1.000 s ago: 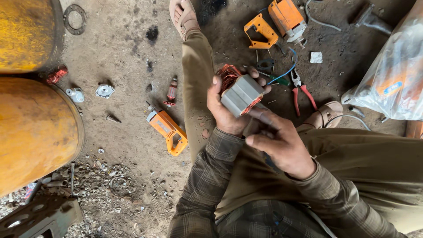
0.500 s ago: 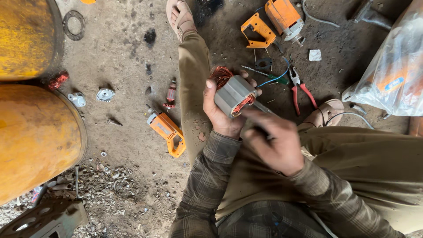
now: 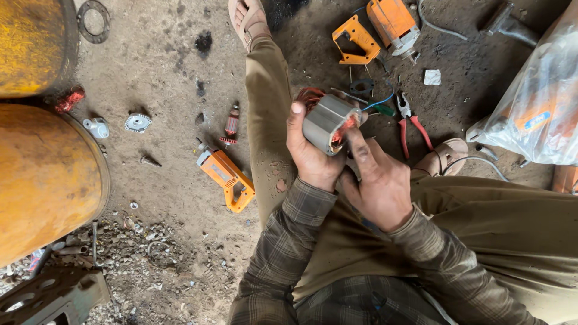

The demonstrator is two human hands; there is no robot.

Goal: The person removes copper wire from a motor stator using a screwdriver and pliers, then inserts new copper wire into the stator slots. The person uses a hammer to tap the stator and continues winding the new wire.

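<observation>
Here the left hand [image 3: 313, 153] grips the stator [image 3: 328, 123] above the knee; the right hand [image 3: 379, 180] pinches its copper end. A slip could tear windings or drop it to the floor [image 3: 162, 72].

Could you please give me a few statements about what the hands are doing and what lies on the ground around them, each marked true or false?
1. The left hand grips a grey motor stator with copper windings. True.
2. The right hand rests flat on the ground. False: its fingers reach up to the stator's end.
3. Red-handled pliers lie on the ground just beyond the hands. True.
4. An orange handle shell lies on the person's lap. False: it lies on the dirt floor, left of the outstretched leg.
5. A small armature lies on the floor near that shell. True.
</observation>
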